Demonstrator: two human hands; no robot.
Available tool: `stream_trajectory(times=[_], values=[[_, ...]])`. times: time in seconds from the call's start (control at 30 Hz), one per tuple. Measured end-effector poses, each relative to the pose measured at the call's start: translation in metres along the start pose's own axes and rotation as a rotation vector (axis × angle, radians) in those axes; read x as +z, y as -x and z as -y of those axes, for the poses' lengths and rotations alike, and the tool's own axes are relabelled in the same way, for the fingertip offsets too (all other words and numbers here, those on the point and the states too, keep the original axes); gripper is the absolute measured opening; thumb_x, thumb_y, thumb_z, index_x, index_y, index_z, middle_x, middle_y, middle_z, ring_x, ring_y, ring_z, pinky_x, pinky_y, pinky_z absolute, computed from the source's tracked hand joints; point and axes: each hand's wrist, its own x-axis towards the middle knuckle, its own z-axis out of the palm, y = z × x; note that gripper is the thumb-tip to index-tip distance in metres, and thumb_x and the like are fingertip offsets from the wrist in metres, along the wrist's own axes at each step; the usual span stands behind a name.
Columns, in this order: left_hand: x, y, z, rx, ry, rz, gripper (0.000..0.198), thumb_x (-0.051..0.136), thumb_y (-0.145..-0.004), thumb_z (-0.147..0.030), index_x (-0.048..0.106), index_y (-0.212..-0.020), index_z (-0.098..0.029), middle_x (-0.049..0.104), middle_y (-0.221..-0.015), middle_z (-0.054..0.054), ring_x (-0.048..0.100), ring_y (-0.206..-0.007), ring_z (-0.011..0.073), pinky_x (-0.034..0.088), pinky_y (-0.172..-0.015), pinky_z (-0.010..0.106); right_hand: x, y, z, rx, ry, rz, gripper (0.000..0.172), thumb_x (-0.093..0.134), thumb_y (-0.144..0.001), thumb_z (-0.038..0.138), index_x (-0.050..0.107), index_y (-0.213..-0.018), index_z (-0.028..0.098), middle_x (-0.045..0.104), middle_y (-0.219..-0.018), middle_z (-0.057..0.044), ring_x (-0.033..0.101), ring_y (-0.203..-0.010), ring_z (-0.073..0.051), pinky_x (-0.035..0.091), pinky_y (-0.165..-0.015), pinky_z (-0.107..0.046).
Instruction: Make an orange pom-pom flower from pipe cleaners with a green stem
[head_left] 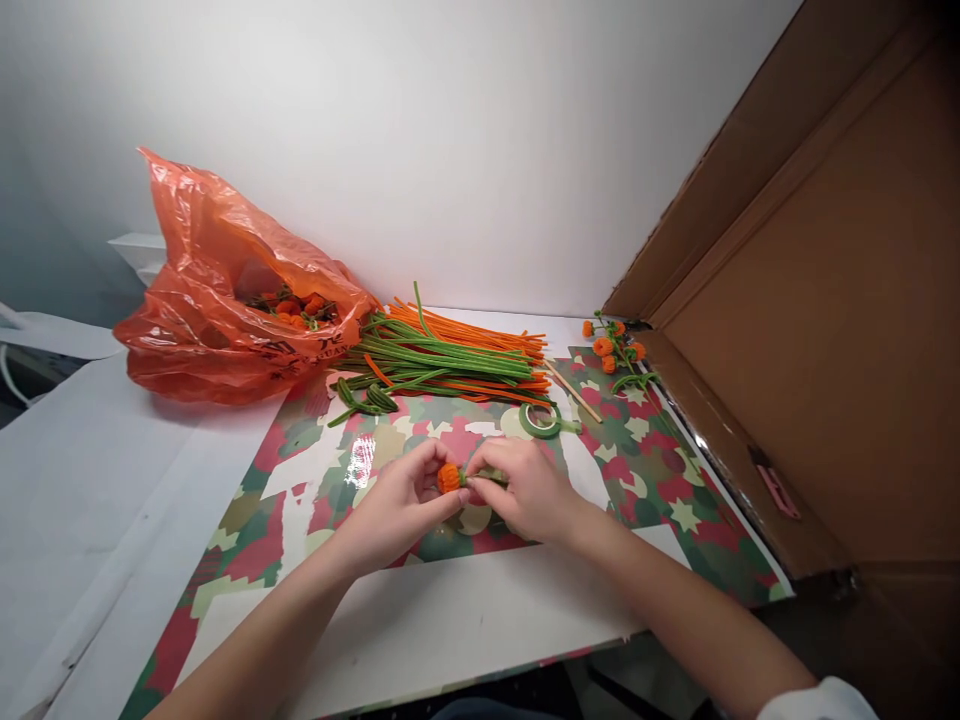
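Observation:
Between both hands is a small orange pipe-cleaner flower [448, 479] with a green base, lying sideways over the patterned mat. My left hand [405, 503] is closed round the orange head, fingers behind it and thumb in front. My right hand [529, 488] pinches the green stem just right of the head; its palm hides much of the stem. Just beyond my right hand lies a roll of green tape [525, 422]. Farther back is a pile of green pipe cleaners [457, 358] and orange pipe cleaners [480, 335].
An orange plastic bag [217, 290] holding orange flowers stands back left. Looped green pieces [367, 400] lie near it. Thin wooden sticks [574, 390] and a flower spray [609, 350] lie back right. A cardboard wall [817, 300] borders the right; a pink cutter [776, 485] rests there.

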Motion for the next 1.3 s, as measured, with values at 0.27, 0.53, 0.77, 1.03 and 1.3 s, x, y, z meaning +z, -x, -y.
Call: stream_trajectory(times=[0.27,0.53,0.77,1.03,1.3], values=[[-0.004,0.004,-0.007,0.066,-0.344,0.075,0.012,0.057,-0.087,-0.030,0.049,-0.090,-0.021,0.058,-0.082,0.000,0.056,-0.074,0.0146,0.044,-0.066,0.026,-0.003,-0.001,0.000,0.423,-0.366,0.130,0.006,0.063,-0.074,0.016,0.065,-0.069,0.017,0.064,-0.069,0.001,0.055,-0.064,-0.011,0.041,-0.056,-0.021],[-0.001,0.000,-0.007,-0.020,-0.073,0.041,0.028,0.055,-0.086,-0.047,0.052,-0.084,-0.019,0.053,-0.077,-0.001,0.053,-0.071,0.0141,0.045,-0.065,0.026,-0.003,0.001,0.003,0.200,-0.167,0.069,0.009,0.061,-0.075,0.010,0.062,-0.070,0.018,0.064,-0.069,0.001,0.055,-0.066,-0.012,0.042,-0.063,-0.023],[0.004,-0.004,-0.002,-0.295,0.185,0.078,0.016,0.056,-0.079,-0.032,0.050,-0.074,-0.018,0.054,-0.071,-0.003,0.061,-0.063,0.0137,0.049,-0.069,0.030,0.003,0.008,-0.005,-0.518,0.405,-0.014,0.024,0.043,-0.090,0.008,0.057,-0.072,0.017,0.062,-0.070,-0.004,0.049,-0.070,-0.017,0.042,-0.070,-0.031],[-0.004,-0.002,-0.005,-0.304,0.085,0.223,0.010,0.053,-0.078,-0.026,0.051,-0.073,-0.017,0.056,-0.074,-0.004,0.062,-0.057,0.0108,0.048,-0.064,0.027,0.006,0.017,-0.005,-0.620,0.444,-0.110,0.022,0.044,-0.091,0.006,0.061,-0.082,0.016,0.064,-0.071,-0.003,0.052,-0.076,-0.016,0.040,-0.087,-0.035],[-0.006,0.000,-0.006,-0.266,0.045,0.259,0.013,0.057,-0.080,-0.030,0.049,-0.080,-0.019,0.055,-0.073,-0.005,0.059,-0.057,0.0100,0.041,-0.057,0.023,0.013,0.019,-0.012,-0.512,0.369,-0.142,0.020,0.045,-0.089,0.008,0.060,-0.081,0.019,0.066,-0.072,0.000,0.053,-0.076,-0.016,0.036,-0.094,-0.040]])
